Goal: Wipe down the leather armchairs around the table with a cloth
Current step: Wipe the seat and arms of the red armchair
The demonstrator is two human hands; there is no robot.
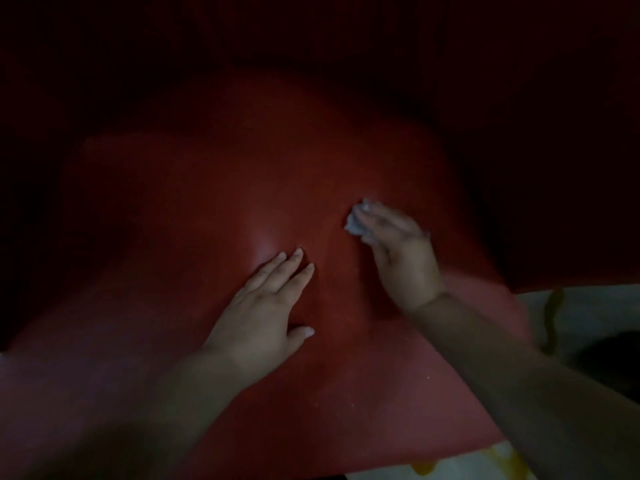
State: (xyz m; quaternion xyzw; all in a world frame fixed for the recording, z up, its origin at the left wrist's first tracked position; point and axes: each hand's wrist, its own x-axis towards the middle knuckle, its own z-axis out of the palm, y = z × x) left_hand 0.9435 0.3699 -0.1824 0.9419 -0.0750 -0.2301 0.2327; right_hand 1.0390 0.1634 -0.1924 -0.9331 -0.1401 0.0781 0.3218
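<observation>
Left hand [266, 306] flat on red armchair [194, 202]; right hand [401, 251] presses cloth [356, 220] (crumpled).

My view is very dim; the top and both upper corners fall to near black. The red seat [214, 188] is lit only at its middle, with a soft glare patch just beyond the left hand [266, 313]. The right hand [398, 251] and the pale cloth [356, 223] under it are smeared by motion blur; the left hand is sharper. Both forearms sink into shadow toward the lower edge. The pale floor [588, 313] at lower right is the brightest area. Wide-angle bending curves the seat's edges.
</observation>
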